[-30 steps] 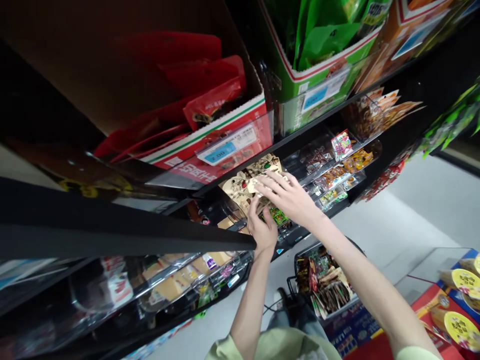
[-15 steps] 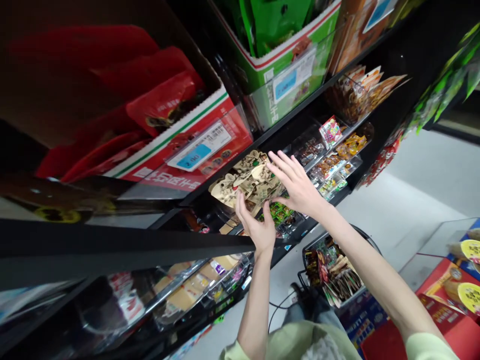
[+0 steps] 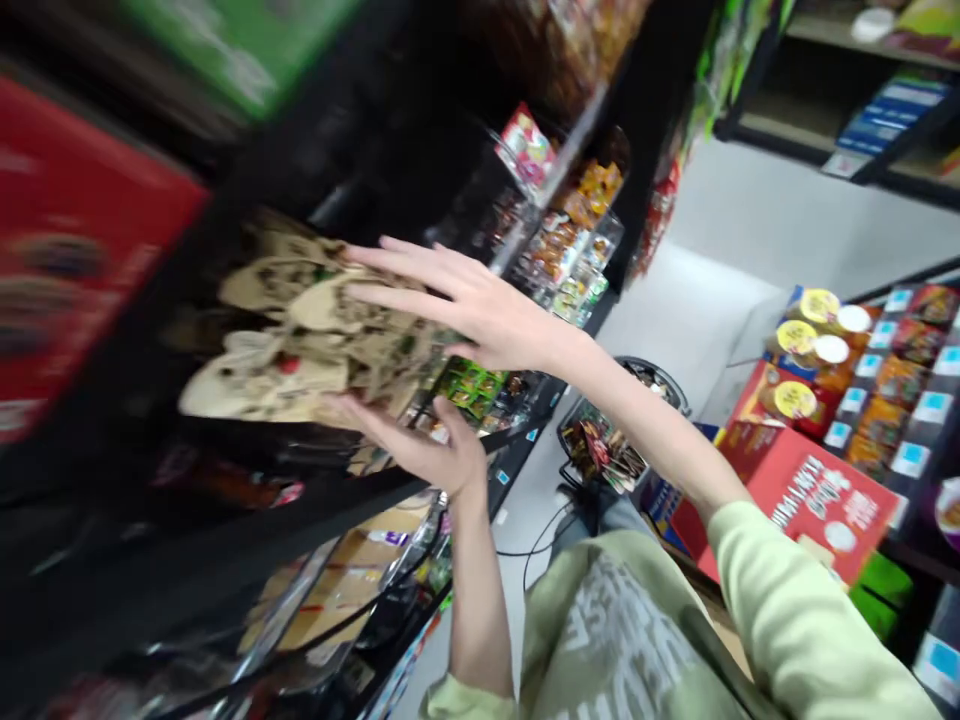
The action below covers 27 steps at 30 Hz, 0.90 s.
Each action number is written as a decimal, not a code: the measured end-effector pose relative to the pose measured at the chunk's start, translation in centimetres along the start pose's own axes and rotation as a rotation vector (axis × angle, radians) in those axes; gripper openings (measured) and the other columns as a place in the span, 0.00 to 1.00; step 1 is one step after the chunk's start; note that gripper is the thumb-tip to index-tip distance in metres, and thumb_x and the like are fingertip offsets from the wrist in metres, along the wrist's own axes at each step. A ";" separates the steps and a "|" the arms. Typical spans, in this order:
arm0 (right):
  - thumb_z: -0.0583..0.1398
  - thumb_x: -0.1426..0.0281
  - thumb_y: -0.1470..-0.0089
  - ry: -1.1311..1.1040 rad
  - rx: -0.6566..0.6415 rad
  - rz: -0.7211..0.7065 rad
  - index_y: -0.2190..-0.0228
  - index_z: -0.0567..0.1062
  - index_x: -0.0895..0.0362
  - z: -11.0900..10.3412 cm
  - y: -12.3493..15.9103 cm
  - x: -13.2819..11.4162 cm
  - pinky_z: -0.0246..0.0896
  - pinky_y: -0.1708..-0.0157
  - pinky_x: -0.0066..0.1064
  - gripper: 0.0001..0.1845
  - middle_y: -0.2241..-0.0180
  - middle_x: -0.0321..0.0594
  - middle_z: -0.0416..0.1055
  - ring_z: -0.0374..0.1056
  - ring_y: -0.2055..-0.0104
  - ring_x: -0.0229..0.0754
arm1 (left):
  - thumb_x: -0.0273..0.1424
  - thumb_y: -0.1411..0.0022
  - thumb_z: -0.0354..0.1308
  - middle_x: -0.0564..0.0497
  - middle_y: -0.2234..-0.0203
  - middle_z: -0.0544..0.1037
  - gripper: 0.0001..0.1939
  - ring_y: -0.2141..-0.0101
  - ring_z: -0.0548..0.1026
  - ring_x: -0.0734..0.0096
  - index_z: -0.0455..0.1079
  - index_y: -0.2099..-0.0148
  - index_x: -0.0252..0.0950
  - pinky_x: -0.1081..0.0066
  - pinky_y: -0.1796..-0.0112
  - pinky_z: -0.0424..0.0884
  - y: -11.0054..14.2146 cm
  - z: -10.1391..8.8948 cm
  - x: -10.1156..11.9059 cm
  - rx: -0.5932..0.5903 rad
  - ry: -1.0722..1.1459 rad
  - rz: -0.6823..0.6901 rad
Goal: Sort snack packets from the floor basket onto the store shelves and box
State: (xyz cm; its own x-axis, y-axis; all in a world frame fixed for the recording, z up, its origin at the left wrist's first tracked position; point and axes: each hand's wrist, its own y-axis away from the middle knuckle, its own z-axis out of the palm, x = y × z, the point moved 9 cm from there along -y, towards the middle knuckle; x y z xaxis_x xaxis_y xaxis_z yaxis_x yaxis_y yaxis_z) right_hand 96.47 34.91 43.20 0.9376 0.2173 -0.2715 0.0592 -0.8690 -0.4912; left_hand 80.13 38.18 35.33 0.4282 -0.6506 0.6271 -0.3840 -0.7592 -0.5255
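Note:
A bunch of beige snack packets (image 3: 292, 340), blurred by motion, sits on the dark shelf with dark and red printing showing. My right hand (image 3: 472, 305) lies flat along their upper right side, fingers stretched out and spread. At their lower edge is my left hand (image 3: 420, 445), fingers straight and thumb held apart. The packets lie between my two hands, and neither hand is closed round them. The fingertips appear to touch the packets, though blur hides the exact contact.
Green packets (image 3: 472, 388) lie just right of my hands, with orange sweets (image 3: 592, 195) farther along the shelf. A red carton (image 3: 82, 250) stands on the shelf at left. A basket of packets (image 3: 600, 440) is on the floor, and a red box (image 3: 817, 500) stands at right.
The view has swung, and the packets now appear larger and farther left. My hands have come in along both sides of the packets, my right hand flatter than before.

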 end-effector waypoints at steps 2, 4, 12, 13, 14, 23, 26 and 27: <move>0.51 0.55 0.32 0.027 0.040 0.098 0.33 0.66 0.52 -0.5 1.4 1.2 0.46 0.29 0.58 0.31 0.25 0.27 0.52 0.35 0.23 0.66 | 0.46 0.29 0.57 0.30 0.22 0.35 0.49 0.23 0.35 0.48 0.35 0.21 0.29 0.44 0.27 0.34 0.6 -0.2 0.2 0.048 -0.044 0.039; 0.48 0.46 0.33 0.020 0.107 0.273 0.38 0.72 0.52 -0.8 4.7 4.0 0.47 0.30 0.57 0.35 0.28 0.25 0.58 0.36 0.23 0.69 | 0.46 0.31 0.59 0.30 0.22 0.38 0.50 0.23 0.36 0.45 0.38 0.21 0.28 0.43 0.27 0.34 1.1 -0.2 0.5 0.075 -0.057 0.089; 0.56 0.57 0.32 -0.075 0.686 1.312 0.37 0.68 0.52 4.8 42.7 14.6 0.69 0.39 0.55 0.27 0.35 0.52 0.68 0.70 0.36 0.52 | 0.46 0.32 0.56 0.33 0.24 0.40 0.46 0.24 0.36 0.39 0.38 0.24 0.33 0.37 0.27 0.31 5.6 1.4 -0.5 0.010 -0.041 0.115; 0.56 0.58 0.34 -0.049 0.714 1.454 0.41 0.72 0.55 6.4 48.2 13.1 0.72 0.42 0.53 0.25 0.40 0.54 0.73 0.73 0.42 0.51 | 0.47 0.34 0.57 0.32 0.24 0.41 0.47 0.24 0.37 0.38 0.39 0.24 0.35 0.35 0.27 0.33 7.0 1.9 -1.3 0.000 -0.045 0.095; 0.57 0.58 0.36 -0.028 0.700 1.585 0.45 0.75 0.58 8.1 53.0 11.1 0.72 0.43 0.52 0.24 0.45 0.55 0.76 0.76 0.46 0.51 | 0.47 0.36 0.59 0.31 0.25 0.43 0.47 0.24 0.40 0.36 0.40 0.26 0.36 0.33 0.28 0.37 8.5 2.4 -2.2 -0.020 -0.053 0.074; 0.61 0.54 0.44 -0.170 0.504 1.996 0.57 0.79 0.58 23.8 67.8 -5.6 0.74 0.51 0.49 0.22 0.55 0.54 0.81 0.78 0.56 0.54 | 0.35 0.37 0.64 0.34 0.34 0.59 0.37 0.31 0.62 0.44 0.53 0.31 0.39 0.40 0.33 0.64 21.8 9.7 -7.1 -0.337 0.086 -0.035; 0.60 0.54 0.42 -0.189 0.475 1.933 0.55 0.79 0.59 26.9 66.9 -3.1 0.74 0.52 0.47 0.23 0.54 0.53 0.80 0.77 0.57 0.51 | 0.32 0.31 0.59 0.34 0.35 0.66 0.33 0.35 0.70 0.51 0.53 0.28 0.38 0.47 0.36 0.70 23.5 12.6 -8.0 -0.541 0.177 -0.146; 0.59 0.55 0.41 -0.196 0.450 1.897 0.55 0.79 0.60 27.7 66.4 -1.6 0.73 0.52 0.46 0.23 0.54 0.53 0.80 0.76 0.57 0.50 | 0.32 0.29 0.57 0.35 0.37 0.70 0.31 0.37 0.73 0.54 0.54 0.28 0.38 0.50 0.37 0.72 24.2 13.9 -8.2 -0.669 0.193 -0.180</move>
State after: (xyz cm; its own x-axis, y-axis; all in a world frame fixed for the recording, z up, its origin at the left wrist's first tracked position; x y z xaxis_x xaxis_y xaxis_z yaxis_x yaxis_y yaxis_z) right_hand 89.43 -10.79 -11.94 -0.3725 -0.6399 -0.6721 -0.9185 0.1507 0.3656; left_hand 78.71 24.90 9.46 0.4036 -0.4554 0.7936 -0.7664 -0.6420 0.0214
